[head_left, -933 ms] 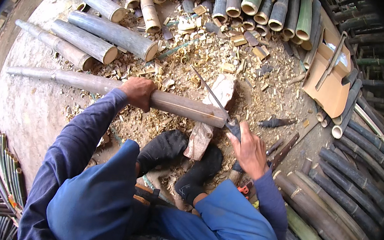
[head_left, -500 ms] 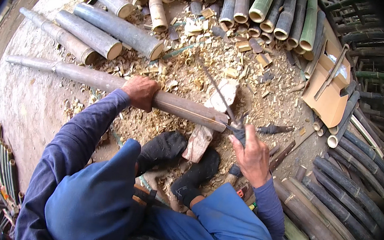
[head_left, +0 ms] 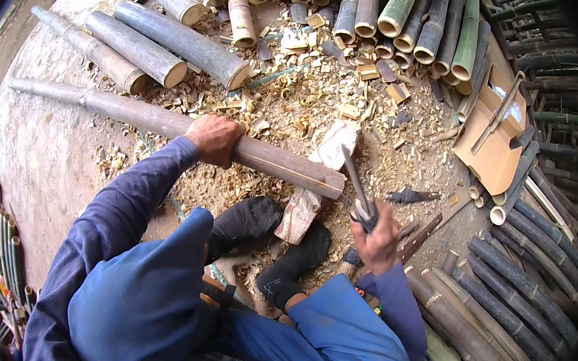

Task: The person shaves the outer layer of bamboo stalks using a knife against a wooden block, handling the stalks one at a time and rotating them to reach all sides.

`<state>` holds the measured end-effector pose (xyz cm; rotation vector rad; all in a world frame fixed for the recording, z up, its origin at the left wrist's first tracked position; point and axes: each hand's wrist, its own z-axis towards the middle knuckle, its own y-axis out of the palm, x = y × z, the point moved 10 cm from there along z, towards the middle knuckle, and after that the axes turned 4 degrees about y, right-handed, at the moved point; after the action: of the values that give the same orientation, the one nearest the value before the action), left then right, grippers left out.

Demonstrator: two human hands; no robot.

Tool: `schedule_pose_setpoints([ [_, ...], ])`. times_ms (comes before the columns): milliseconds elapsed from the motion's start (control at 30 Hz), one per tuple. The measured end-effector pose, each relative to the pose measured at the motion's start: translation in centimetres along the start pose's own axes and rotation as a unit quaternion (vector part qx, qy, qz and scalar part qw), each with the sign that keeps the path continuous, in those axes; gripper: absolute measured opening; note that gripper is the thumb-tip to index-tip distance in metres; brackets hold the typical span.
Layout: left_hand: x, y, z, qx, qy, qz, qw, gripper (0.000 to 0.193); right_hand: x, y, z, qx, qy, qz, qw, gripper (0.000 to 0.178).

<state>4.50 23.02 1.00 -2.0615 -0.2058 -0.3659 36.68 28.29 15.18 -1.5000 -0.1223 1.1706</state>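
Note:
A long brown bamboo pole (head_left: 280, 163) lies slantwise before me, its right end resting across a pale wooden block (head_left: 297, 218). My left hand (head_left: 214, 140) is wrapped over the pole from above, around its middle. Just past the pole's right end, my right hand (head_left: 376, 239) grips a machete (head_left: 357, 177) by the handle. Its dark blade points up and away, apart from the pole. The fingers partly hide the handle. My feet in dark socks (head_left: 249, 226) flank the block.
Thick cut bamboo lengths (head_left: 180, 46) lie at the far left, with more stacked at the back (head_left: 398, 12) and right (head_left: 524, 290). Shavings and chips (head_left: 311, 105) cover the ground. An open cardboard box (head_left: 494, 142) sits at the right; a dark-handled knife (head_left: 413, 196) lies nearer.
My right hand has drawn back slightly toward me, taking the machete away from the pole's end. The blade has swung and appears shorter now. My left hand and the pole have shifted slightly right.

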Motion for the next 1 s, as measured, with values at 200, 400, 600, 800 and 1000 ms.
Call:
schedule_pose_setpoints([
  [200, -0.3, 0.6, -0.4, 0.017, -0.009, -0.001, 1.0, 0.038, 3.5, 2.7, 0.2, -0.199, 0.14, -0.181, 0.953, 0.041],
  [400, 0.9, -0.2, -1.9, 0.199, 0.029, 0.018, 0.979, 0.036, -0.3, -0.9, 0.6, 0.017, -0.034, -0.014, 0.999, 0.042],
  [600, 0.4, 0.9, -2.5, 0.245, 0.028, 0.022, 0.969, 0.035, 5.3, 2.3, 0.0, -0.185, 0.156, -0.179, 0.954, 0.043],
  [800, 0.9, 0.0, -3.2, 0.261, 0.031, 0.032, 0.964, 0.034, -0.2, 0.5, 1.3, -0.052, 0.064, -0.053, 0.995, 0.038],
  [1000, 1.7, 1.1, -2.8, 0.237, 0.037, 0.027, 0.971, 0.037, 2.5, 2.1, 1.0, -0.179, 0.122, -0.181, 0.959, 0.042],
])
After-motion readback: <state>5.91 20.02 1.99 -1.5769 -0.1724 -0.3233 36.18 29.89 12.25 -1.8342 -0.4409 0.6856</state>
